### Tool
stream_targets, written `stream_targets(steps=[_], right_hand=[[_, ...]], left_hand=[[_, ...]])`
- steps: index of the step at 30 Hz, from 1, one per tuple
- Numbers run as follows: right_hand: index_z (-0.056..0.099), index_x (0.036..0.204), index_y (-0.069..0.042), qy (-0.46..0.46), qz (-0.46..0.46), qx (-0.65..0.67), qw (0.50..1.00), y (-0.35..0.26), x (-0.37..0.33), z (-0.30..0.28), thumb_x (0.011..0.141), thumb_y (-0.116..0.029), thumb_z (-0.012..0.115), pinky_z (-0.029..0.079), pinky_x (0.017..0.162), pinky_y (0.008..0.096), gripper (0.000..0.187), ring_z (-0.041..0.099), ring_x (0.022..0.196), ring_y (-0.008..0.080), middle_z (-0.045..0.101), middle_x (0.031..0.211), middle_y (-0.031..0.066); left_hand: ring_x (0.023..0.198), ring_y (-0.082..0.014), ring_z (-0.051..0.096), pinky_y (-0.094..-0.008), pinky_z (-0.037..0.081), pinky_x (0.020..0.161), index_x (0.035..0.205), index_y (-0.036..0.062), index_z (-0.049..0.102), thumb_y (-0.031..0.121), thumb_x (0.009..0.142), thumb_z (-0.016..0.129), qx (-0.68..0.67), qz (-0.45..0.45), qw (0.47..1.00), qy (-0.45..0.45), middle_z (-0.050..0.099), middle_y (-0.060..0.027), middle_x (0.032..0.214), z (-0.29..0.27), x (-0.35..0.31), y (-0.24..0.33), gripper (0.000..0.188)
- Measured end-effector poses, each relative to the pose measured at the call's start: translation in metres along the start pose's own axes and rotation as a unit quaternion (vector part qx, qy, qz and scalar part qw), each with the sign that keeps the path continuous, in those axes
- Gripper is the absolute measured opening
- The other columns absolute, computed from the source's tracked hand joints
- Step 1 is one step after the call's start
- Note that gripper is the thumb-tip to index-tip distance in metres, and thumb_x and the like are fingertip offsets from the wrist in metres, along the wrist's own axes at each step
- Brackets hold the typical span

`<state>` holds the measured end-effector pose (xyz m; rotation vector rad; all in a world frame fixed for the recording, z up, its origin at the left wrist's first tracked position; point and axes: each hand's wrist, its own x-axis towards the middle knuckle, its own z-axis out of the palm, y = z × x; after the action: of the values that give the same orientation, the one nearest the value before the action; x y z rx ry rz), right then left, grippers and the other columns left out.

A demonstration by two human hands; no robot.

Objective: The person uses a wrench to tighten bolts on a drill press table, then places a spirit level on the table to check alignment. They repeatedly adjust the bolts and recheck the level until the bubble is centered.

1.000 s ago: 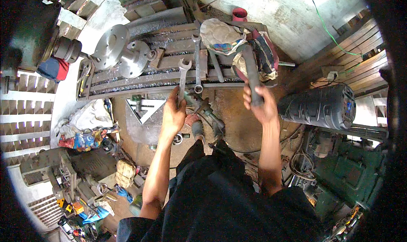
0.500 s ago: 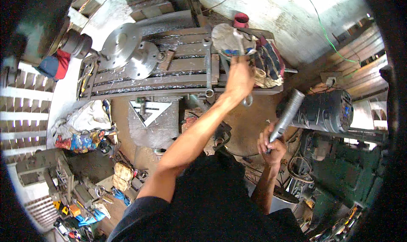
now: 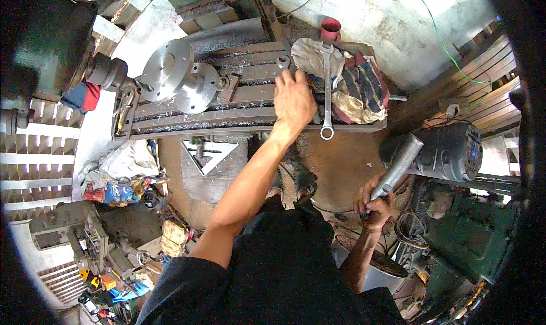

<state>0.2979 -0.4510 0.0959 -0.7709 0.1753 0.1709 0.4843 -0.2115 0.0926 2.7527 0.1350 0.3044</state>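
Observation:
My left hand is over the slotted machine table, fingers curled round a combination wrench. Only that wrench's open-jaw end shows beyond my fingers. Just to its right, a second, longer combination wrench lies across a grey rag, its ring end jutting past the table's front edge. Low on the right, my right hand is closed round a thick round steel bar, tilted up and to the right. A flanged steel workpiece lies on the table's left part, near a drill bit.
A striped cloth and a red cup are at the table's right end. A white triangular plate sits on a grey surface below the front edge. A dark motor-like cylinder stands right; bundled cloths lie left.
My left hand has moved left from the longer wrench on the rag to the other wrench on the table. The steel bar stays in my right hand. The view has shifted slightly.

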Motion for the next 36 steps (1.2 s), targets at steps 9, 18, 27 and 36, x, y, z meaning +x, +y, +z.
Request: stream_targets(steps=[9,18,27,36], right_hand=[[0.045,0.105,-0.002,-0.028,0.016,-0.028,0.999,0.003,0.016,0.008,0.064,-0.007,0.066,0.044,0.036,0.0321,0.046,0.045,0.042,0.0173,0.048,0.064,0.0051],[0.051,0.114,-0.003,-0.025,0.061,-0.019,0.998,0.014,0.026,0.029,0.061,-0.007,0.062,0.044,0.041,0.0365,0.054,0.047,0.047,0.0221,0.049,0.066,0.0088],[0.045,0.121,-0.005,-0.135,0.013,-0.009,0.991,0.036,0.039,0.066,0.075,-0.003,0.062,0.053,0.058,0.0434,0.049,0.056,0.061,0.0239,0.053,0.083,0.0104],[0.048,0.126,-0.007,-0.047,0.103,0.002,0.994,0.054,0.053,0.099,0.091,-0.018,0.058,0.046,0.045,0.0361,0.039,0.048,0.053,0.0155,0.049,0.080,0.0035]], left_hand=[[0.105,-0.0468,0.056,-0.0516,0.050,0.092,0.117,0.0076,0.059,0.000,0.078,0.065,-0.261,-0.040,0.965,0.001,0.048,-0.0279,0.115,-0.018,-0.014,-0.031,0.040],[0.110,-0.0339,0.053,-0.0437,0.042,0.100,0.114,0.0037,0.065,0.010,0.091,0.065,-0.178,-0.175,0.961,0.118,0.061,-0.0194,0.116,-0.030,-0.024,-0.089,0.024],[0.129,-0.0384,0.048,-0.0488,0.041,0.108,0.129,0.0046,0.058,0.000,0.071,0.071,0.120,0.202,0.966,-0.109,0.052,-0.0184,0.135,-0.064,-0.004,-0.131,0.060],[0.111,-0.0352,0.057,-0.0432,0.048,0.097,0.119,0.0040,0.064,0.005,0.077,0.072,-0.006,0.242,0.963,-0.122,0.060,-0.0134,0.119,-0.050,0.024,-0.161,0.043]])
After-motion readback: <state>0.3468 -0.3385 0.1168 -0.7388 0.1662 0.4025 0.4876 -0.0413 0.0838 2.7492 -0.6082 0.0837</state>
